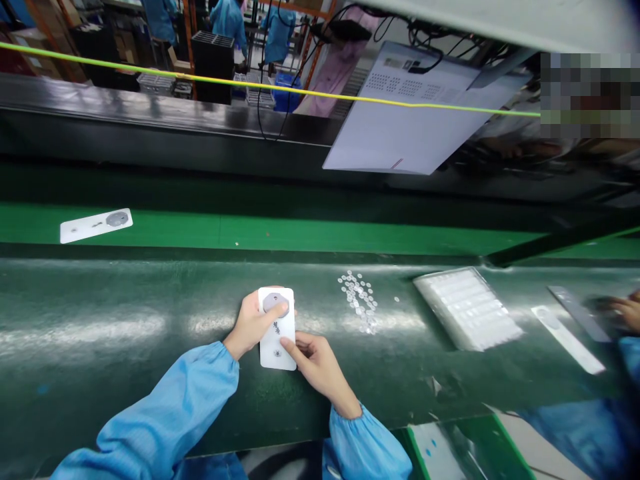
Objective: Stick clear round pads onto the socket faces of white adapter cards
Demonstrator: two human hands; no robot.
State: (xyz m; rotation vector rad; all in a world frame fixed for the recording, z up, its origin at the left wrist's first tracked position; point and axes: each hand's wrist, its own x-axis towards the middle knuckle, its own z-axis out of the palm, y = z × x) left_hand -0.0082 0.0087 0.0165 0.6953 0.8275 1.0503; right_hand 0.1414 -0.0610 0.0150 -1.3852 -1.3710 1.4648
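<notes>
Both hands hold one white rectangular panel (285,340) with rounded corners, a grey round disc near its far end and small dark markings below. My left hand (250,321) grips the panel's far left side, its thumb lying on the grey disc and its fingers hidden behind. On the near right side my right hand (316,360) pinches the edge, thumb on the face, other fingers partly hidden. To the right of the hands, small clear round discs (359,300) lie scattered on the dark green worktop (125,373).
A similar white panel (95,226) lies on the green belt (310,233) at left. A tray of white pieces (465,308) sits right, beside a white strip (567,340) and a grey strip (577,312). A co-worker's hand (629,311) shows at far right. Overhead hangs a monitor (410,127).
</notes>
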